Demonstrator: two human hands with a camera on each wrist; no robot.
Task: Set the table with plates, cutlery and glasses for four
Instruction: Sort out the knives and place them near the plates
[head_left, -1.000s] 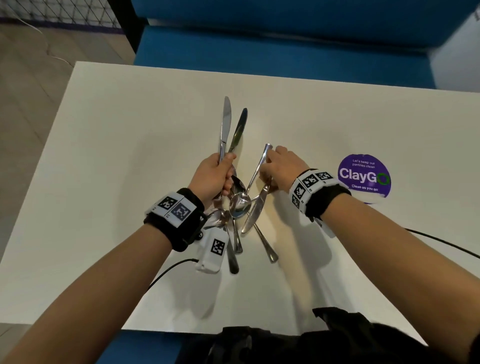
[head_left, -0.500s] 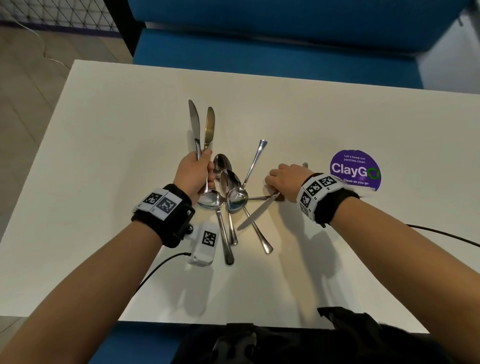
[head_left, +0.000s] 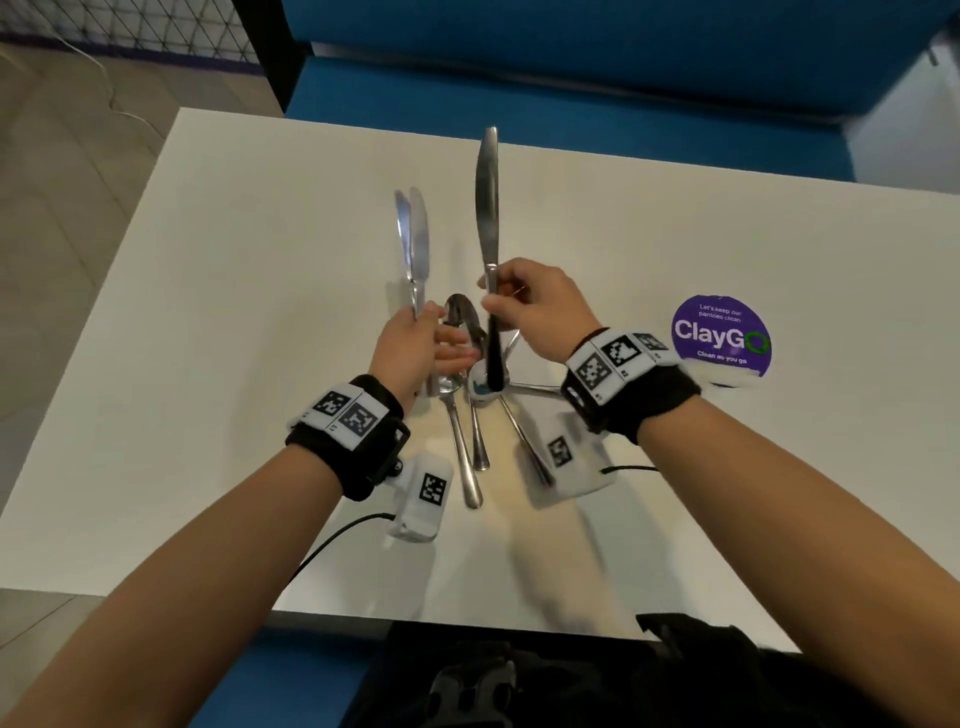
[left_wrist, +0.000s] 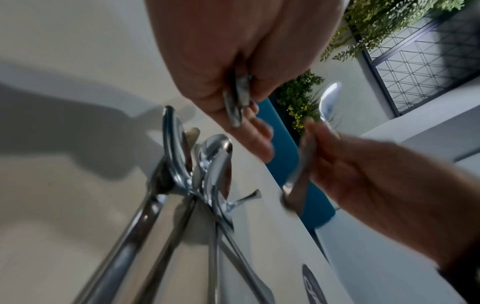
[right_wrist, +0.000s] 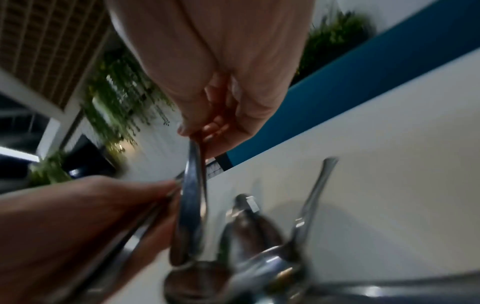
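Note:
My left hand (head_left: 415, 343) holds two steel knives (head_left: 413, 244) by their handles, blades pointing away over the white table (head_left: 234, 312); the handle ends (left_wrist: 235, 102) show between thumb and fingers in the left wrist view. My right hand (head_left: 524, 306) pinches a third knife (head_left: 488, 218) upright by its handle (right_wrist: 192, 195), just right of the left hand. Under both hands lies a pile of several spoons (head_left: 462, 395), bowls overlapping, handles fanning toward me (left_wrist: 182, 185). No plates or glasses are in view.
A round purple ClayGo sticker (head_left: 721, 335) sits on the table right of my right wrist. A blue bench (head_left: 519, 78) runs along the far edge. Cables trail from both wrist cameras over the near table. Tiled floor lies left of the table.
My right hand has lifted a knife off the pile and raised it upright toward the left hand. The left hand still holds its two knives and has shifted slightly right.

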